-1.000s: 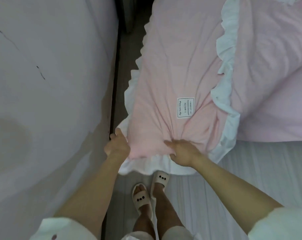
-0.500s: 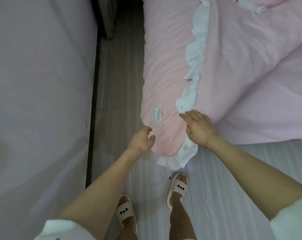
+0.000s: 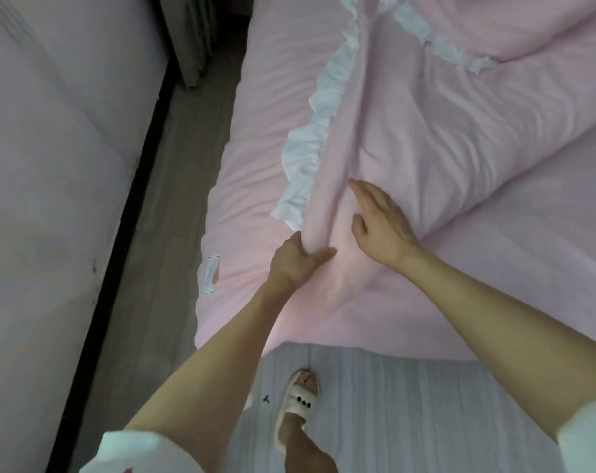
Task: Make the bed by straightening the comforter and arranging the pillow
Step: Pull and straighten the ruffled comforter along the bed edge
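A pink comforter [image 3: 443,124] with a white ruffle trim [image 3: 310,148] lies bunched over the bed, a folded ridge running from the top down toward me. My left hand [image 3: 294,264] is shut on the lower end of that ridge, thumb on one side, fingers on the other. My right hand [image 3: 380,223] lies flat and open on the comforter just right of the ridge, fingers pointing up-left. A white label [image 3: 210,275] shows on the pink corner at the bed's left edge. No pillow can be told apart from the bedding.
A pale wall or cabinet [image 3: 51,199] with a dark base strip stands to the left, leaving a narrow strip of wooden floor [image 3: 173,199] beside the bed. A grey striped rug [image 3: 409,404] lies below, with my slippered foot [image 3: 298,401] on it.
The ruffled corner I held at the bed's edge has been laid on the bed. I have stepped closer; my left hand now pinches a comforter fold and my right hand has flattened on it.
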The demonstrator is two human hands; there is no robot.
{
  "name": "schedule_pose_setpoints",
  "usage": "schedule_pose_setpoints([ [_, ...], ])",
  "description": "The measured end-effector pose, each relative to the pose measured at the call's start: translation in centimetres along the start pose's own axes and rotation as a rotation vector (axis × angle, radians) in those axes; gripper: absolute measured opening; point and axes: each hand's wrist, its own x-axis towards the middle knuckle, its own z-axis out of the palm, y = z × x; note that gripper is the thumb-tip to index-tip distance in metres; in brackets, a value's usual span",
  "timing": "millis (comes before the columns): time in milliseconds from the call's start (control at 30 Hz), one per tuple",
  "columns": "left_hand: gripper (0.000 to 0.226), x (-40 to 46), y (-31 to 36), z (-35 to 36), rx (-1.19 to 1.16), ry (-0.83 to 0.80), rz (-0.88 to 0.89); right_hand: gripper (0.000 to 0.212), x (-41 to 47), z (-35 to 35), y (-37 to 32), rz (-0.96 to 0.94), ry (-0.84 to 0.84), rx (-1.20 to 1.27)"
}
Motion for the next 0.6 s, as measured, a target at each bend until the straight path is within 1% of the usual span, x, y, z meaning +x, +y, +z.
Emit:
schedule_pose_setpoints([
  [67, 0.039, -0.5, 0.1, 0.8, 0.140, -0.013, 0.083, 0.074, 1.9, -1.5, 1.2, -0.168, -0.118, -0.168],
  [100, 0.030, -0.9, 0.4, 0.9, 0.193, -0.039, 0.126, 0.082, 2.9, -2.3, 1.3, -0.287, -0.197, -0.287],
  [133, 0.026, -1.4, 0.5, 0.9, 0.249, -0.064, 0.161, 0.088, 3.8, -2.8, 1.1, -0.409, -0.265, -0.405],
  [167, 0.028, -2.0, 0.8, 0.9, 0.309, -0.081, 0.184, 0.091, 4.5, -3.3, 0.8, -0.516, -0.329, -0.513],
  [200, 0.031, -2.4, 0.9, 0.9, 0.364, -0.095, 0.201, 0.090, 5.2, -3.6, 0.5, -0.587, -0.393, -0.609],
  [233, 0.033, -2.8, 1.1, 0.8, 0.409, -0.107, 0.206, 0.083, 5.5, -3.9, 0.2, -0.616, -0.458, -0.677],
  [267, 0.033, -3.2, 1.1, 0.8, 0.434, -0.116, 0.204, 0.072, 5.6, -4.0, 0.2, -0.612, -0.497, -0.711],
  [300, 0.030, -3.5, 1.2, 0.8, 0.451, -0.126, 0.205, 0.059, 5.1, -4.3, 0.3, -0.587, -0.495, -0.692],
  [333, 0.026, -4.0, 1.4, 1.0, 0.464, -0.139, 0.209, 0.049, 4.1, -4.6, 0.8, -0.549, -0.468, -0.647],
  [367, 0.022, -4.5, 1.5, 1.3, 0.473, -0.156, 0.215, 0.043, 2.8, -4.5, 1.3, -0.505, -0.429, -0.599],
  [400, 0.019, -5.0, 1.5, 1.9, 0.481, -0.180, 0.222, 0.040, 1.2, -4.4, 2.1, -0.446, -0.386, -0.547],
  [433, 0.021, -5.4, 1.4, 2.5, 0.489, -0.206, 0.219, 0.037, -0.4, -4.0, 2.7, -0.372, -0.349, -0.489],
  [500, 0.033, -6.6, 0.8, 4.4, 0.535, -0.262, 0.198, 0.032, -4.7, -3.2, 4.3, -0.208, -0.280, -0.413],
  [600, 0.034, -8.5, -0.8, 7.8, 0.708, -0.327, 0.221, 0.026, -13.8, -0.8, 7.4, 0.024, -0.198, -0.332],
])
